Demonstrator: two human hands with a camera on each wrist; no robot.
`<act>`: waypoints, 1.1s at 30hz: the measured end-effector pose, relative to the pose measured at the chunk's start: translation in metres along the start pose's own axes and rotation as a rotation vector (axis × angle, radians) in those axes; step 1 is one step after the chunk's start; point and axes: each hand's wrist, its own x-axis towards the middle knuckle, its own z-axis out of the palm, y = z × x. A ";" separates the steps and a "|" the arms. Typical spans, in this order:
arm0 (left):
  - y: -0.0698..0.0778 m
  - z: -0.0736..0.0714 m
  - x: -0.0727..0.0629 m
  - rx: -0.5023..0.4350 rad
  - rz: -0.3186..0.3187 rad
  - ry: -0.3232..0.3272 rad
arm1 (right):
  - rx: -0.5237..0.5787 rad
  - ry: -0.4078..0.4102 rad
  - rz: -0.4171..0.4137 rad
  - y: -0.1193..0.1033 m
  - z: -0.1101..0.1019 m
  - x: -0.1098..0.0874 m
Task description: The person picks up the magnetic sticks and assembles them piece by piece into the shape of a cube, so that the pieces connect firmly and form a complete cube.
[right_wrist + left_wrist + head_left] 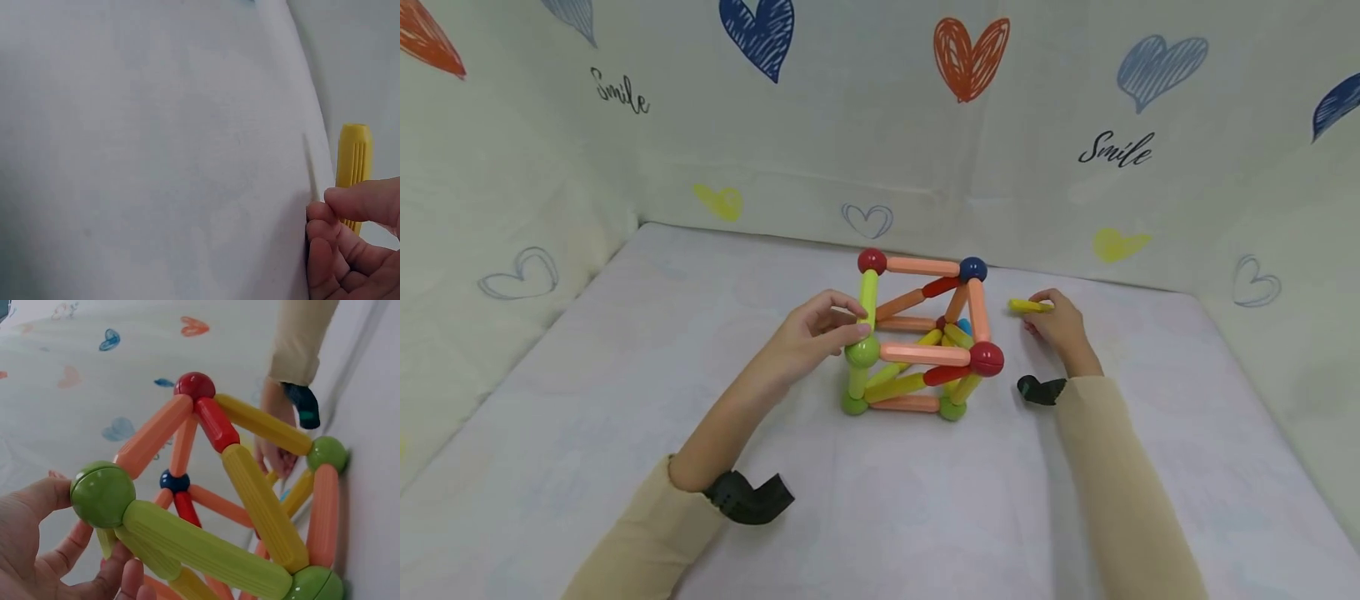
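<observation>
A box-shaped frame of magnetic rods and balls (925, 355) stands on the table in the head view. At its upper front left corner my left hand (818, 333) holds on, thumb against the green ball (103, 494) and fingers around the light green rod (868, 292) beside it. Red balls and a dark blue ball (973, 269) mark other top corners; green balls sit at the base. To the right of the frame, my right hand (1060, 325) pinches a yellow rod (354, 156) between thumb and fingers, its ridged end sticking out past them.
A white cloth covers the table (587, 375). Behind it hangs a white backdrop (865, 125) with printed hearts and words. Each wrist carries a black camera mount (748, 497). A small blue piece (965, 326) shows behind the frame's right side.
</observation>
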 end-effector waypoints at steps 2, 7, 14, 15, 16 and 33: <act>-0.001 0.001 0.001 -0.013 -0.004 0.001 | 0.047 0.031 -0.029 0.004 0.001 -0.008; -0.003 0.001 0.002 -0.013 -0.008 0.035 | 0.231 0.087 -0.089 0.008 -0.002 -0.028; -0.003 0.000 0.002 -0.016 -0.009 0.061 | 0.605 0.186 -0.119 -0.020 -0.017 -0.066; -0.003 0.000 0.002 -0.018 -0.009 0.060 | 0.653 0.192 -0.152 -0.026 -0.020 -0.072; -0.003 0.000 0.002 -0.019 -0.010 0.059 | 0.695 0.195 -0.192 -0.032 -0.022 -0.079; 0.000 0.000 -0.002 -0.018 0.010 -0.037 | 0.624 -0.151 -0.692 -0.130 -0.009 -0.165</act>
